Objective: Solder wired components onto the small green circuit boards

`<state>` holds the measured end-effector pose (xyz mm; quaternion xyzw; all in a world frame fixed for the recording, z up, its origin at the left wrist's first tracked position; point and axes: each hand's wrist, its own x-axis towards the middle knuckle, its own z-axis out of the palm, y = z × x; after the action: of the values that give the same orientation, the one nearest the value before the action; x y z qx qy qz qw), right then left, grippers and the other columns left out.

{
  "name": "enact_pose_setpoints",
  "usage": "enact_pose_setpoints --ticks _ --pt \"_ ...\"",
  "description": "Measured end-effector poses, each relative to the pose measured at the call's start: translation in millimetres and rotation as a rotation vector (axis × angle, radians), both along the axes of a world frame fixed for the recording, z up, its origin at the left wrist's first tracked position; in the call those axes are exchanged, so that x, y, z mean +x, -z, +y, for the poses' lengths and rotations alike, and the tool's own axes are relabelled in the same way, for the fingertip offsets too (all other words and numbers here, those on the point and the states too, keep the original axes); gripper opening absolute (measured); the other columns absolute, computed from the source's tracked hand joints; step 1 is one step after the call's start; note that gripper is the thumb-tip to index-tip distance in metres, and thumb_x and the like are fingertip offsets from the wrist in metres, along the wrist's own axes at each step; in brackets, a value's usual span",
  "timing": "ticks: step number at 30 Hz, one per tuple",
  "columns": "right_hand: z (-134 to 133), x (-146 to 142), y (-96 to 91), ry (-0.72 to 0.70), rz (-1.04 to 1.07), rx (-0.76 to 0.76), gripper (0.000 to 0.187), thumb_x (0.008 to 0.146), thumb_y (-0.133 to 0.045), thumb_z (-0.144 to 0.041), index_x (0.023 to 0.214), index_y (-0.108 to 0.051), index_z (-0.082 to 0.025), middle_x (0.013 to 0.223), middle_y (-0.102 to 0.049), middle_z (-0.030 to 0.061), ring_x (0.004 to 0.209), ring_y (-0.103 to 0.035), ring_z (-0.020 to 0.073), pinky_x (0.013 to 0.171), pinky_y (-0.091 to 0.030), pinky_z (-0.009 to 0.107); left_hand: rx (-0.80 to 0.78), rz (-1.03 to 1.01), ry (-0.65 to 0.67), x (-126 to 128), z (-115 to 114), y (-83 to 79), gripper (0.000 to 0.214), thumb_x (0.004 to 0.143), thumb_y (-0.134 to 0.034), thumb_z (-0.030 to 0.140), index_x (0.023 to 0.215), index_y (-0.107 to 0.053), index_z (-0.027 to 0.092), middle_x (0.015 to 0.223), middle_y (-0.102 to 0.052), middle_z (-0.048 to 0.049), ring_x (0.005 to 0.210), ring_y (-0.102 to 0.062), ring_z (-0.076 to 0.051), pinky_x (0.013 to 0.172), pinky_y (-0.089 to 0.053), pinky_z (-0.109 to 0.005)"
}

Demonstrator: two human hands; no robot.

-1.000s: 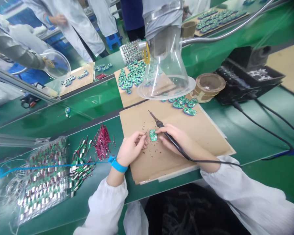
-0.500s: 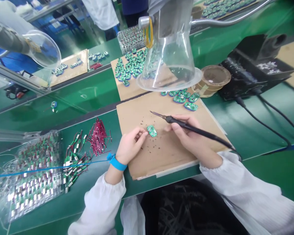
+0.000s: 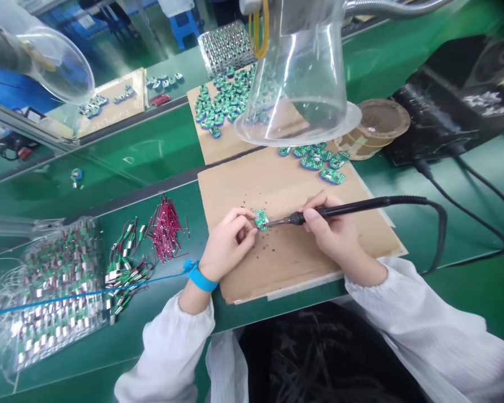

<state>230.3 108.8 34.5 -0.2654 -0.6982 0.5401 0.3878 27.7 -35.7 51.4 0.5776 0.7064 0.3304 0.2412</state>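
1. As my left hand [image 3: 229, 240] pinches the small green circuit board [image 3: 261, 219] between thumb and forefinger, the board sits at my fingertips, on or just above the middle of the cardboard sheet [image 3: 302, 263]. Gripping its rim seems to leave its face uncovered.
2. Board's long axis: roughly 11 to 5 o'clock.
3. My right hand [image 3: 330, 235] pinches the soldering iron [image 3: 348, 210] like a pen, tip pointing 9 o'clock and meeting the board's 3 o'clock edge. This grip looks suited to fine control.
4. Blue wrist strap [image 3: 199, 282]: on my left wrist, cord running toward 9 o'clock.
5. At 12 o'clock: green circuit boards [image 3: 313, 162] in a loose row, below the clear plastic hood [image 3: 294, 84].
6. At 10 o'clock: red wires [image 3: 166, 229], within reach of my left hand.
7. At 2 o'clock: round brown pot [image 3: 376, 126], black soldering station [image 3: 453, 112].
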Motion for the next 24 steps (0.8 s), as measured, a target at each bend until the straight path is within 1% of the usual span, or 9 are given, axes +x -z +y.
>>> enact_pose_setpoints --ticks 3,8,15,21,24 --pt "-0.2 -0.4 -1.1 -0.022 -0.008 0.028 0.021 0.099 -0.064 -0.039 0.085 -0.06 -0.024 0.071 -0.058 -0.0007 0.059 -0.052 0.0146 0.055 -0.04 0.03 -0.014 0.014 -0.006 0.1 0.9 -1.0 0.016 0.097 -0.06 0.014 0.081 -0.056 0.018 0.123 -0.065 -0.0027 0.06 -0.046 -0.006 0.065 -0.043 -0.027" --pt "-0.8 -2.4 -5.1 -0.012 -0.03 0.078 0.022 0.099 -0.063 -0.039 0.084 -0.06 -0.024 0.072 -0.058 -0.0004 0.059 -0.054 0.0148 0.055 -0.042 0.031 -0.02 0.005 -0.018 0.5 2.6 -1.7 0.017 0.096 -0.06 0.015 0.081 -0.056 0.018 0.123 -0.065 -0.0033 0.061 -0.048 -0.007 0.065 -0.043 -0.027" --pt "-1.6 -3.6 -7.6 -0.003 -0.09 0.107 0.028 0.099 -0.062 -0.047 0.084 -0.059 -0.025 0.07 -0.059 0.0005 0.058 -0.054 0.0163 0.053 -0.044 0.032 -0.026 0.002 -0.03 0.5 2.9 -2.4 0.016 0.097 -0.059 0.017 0.081 -0.056 0.018 0.124 -0.066 -0.0042 0.059 -0.047 -0.007 0.064 -0.043 -0.027" --pt "-1.3 -4.7 -9.3 -0.015 -0.085 0.139 0.027 0.099 -0.062 -0.046 0.083 -0.059 -0.025 0.07 -0.06 0.0006 0.06 -0.056 0.0168 0.055 -0.046 0.032 -0.021 -0.01 -0.032 0.3 3.1 -1.8 0.017 0.097 -0.059 0.016 0.081 -0.055 0.018 0.123 -0.066 -0.0029 0.058 -0.045 -0.006 0.063 -0.043 -0.026" --pt "-0.9 -3.7 -7.2 -0.017 -0.084 0.126 0.026 0.099 -0.063 -0.044 0.082 -0.059 -0.025 0.07 -0.06 0.0005 0.06 -0.055 0.0169 0.056 -0.046 0.032 -0.02 -0.01 -0.03 0.5 3.4 -2.5 0.017 0.097 -0.059 0.016 0.08 -0.055 0.018 0.123 -0.066 -0.0028 0.059 -0.046 -0.006 0.063 -0.043 -0.026"
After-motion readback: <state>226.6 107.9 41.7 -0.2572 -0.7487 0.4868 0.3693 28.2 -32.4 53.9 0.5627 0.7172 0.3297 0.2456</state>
